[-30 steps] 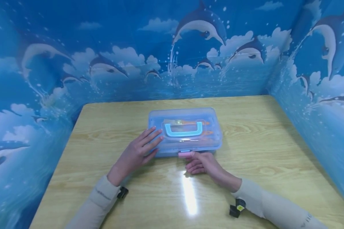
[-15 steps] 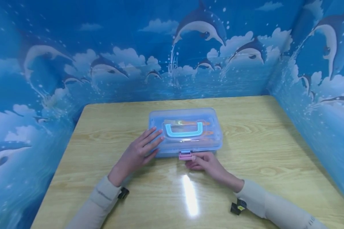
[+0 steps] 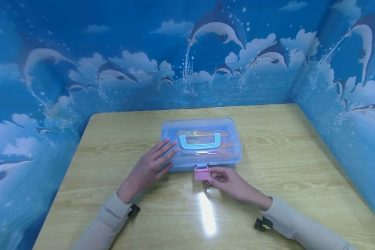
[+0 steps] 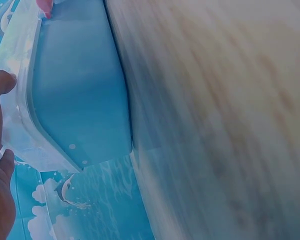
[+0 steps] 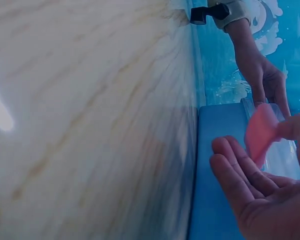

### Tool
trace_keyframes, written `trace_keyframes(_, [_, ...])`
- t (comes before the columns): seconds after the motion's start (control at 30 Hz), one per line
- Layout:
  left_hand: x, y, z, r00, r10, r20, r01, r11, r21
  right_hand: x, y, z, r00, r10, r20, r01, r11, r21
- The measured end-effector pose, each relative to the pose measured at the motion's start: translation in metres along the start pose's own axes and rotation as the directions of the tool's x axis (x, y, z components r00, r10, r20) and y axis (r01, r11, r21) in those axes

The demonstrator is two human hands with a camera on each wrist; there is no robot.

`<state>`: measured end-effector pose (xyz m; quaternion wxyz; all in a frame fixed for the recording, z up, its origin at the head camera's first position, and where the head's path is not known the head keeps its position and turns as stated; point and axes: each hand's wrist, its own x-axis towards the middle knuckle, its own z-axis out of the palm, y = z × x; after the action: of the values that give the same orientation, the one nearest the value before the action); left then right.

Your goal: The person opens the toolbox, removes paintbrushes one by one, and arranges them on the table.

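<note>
A blue plastic case (image 3: pixel 187 160) with a translucent lid and a light-blue carry handle (image 3: pixel 200 146) lies on the table, its lid down. Through the lid, paintbrushes (image 3: pixel 203 133) with orange handles show blurrily. My left hand (image 3: pixel 150 163) rests on the lid's left end with fingers extended; the left wrist view catches its fingertips at the lid's rim. At the front, the pink latch (image 3: pixel 202 173) is swung outward, hanging from the lid edge. My right hand (image 3: pixel 229 180) holds the latch's right side by thumb and finger, the other fingers loosely bent below it.
The wood-grain table (image 3: pixel 112 139) surrounds the case, with bare surface on both sides and in front. Blue dolphin-print cloth (image 3: pixel 143 45) walls it at the back and sides. A small black device (image 3: pixel 263 224) sits on each sleeve cuff.
The pink latch has swung out and down from the front of the case. My right hand has followed it slightly down and right. The left hand has stayed on the lid.
</note>
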<state>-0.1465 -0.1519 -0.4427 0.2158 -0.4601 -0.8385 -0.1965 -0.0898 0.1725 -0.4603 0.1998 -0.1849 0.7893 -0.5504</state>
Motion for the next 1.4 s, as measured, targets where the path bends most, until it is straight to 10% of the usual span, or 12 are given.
trace_keyframes(0.33, [0.000, 0.001, -0.001, 1.000, -0.011, 0.013, 0.011, 1.000, 0.016, -0.004, -0.001, 0.000, 0.997, -0.061, 0.040, 0.071, 0.947, -0.312])
trace_keyframes(0.67, [-0.001, 0.003, -0.004, 1.000, -0.009, 0.002, 0.009, 1.000, 0.002, -0.024, -0.029, -0.015, 0.979, -0.203, -0.002, 0.164, 0.796, -0.583])
trace_keyframes(0.77, [-0.001, 0.003, -0.004, 1.000, -0.011, -0.003, 0.011, 1.000, -0.003, -0.028, -0.038, -0.026, 0.944, -0.330, 0.003, 0.258, 0.732, -0.630])
trace_keyframes(0.9, [-0.002, 0.004, -0.004, 1.000, -0.018, -0.003, 0.018, 1.000, -0.004, -0.026, -0.044, -0.045, 0.847, -0.531, 0.014, 0.398, 0.617, -0.679])
trace_keyframes(1.07, [-0.001, 0.004, -0.003, 1.000, -0.021, 0.001, 0.021, 1.000, -0.007, -0.018, -0.038, -0.066, 0.780, -0.625, -0.017, 0.402, 0.522, -0.752])
trace_keyframes(1.4, [0.002, 0.006, -0.004, 1.000, -0.025, 0.008, 0.024, 1.000, 0.014, -0.012, -0.018, -0.080, 0.806, -0.592, -0.028, 0.336, 0.496, -0.801])
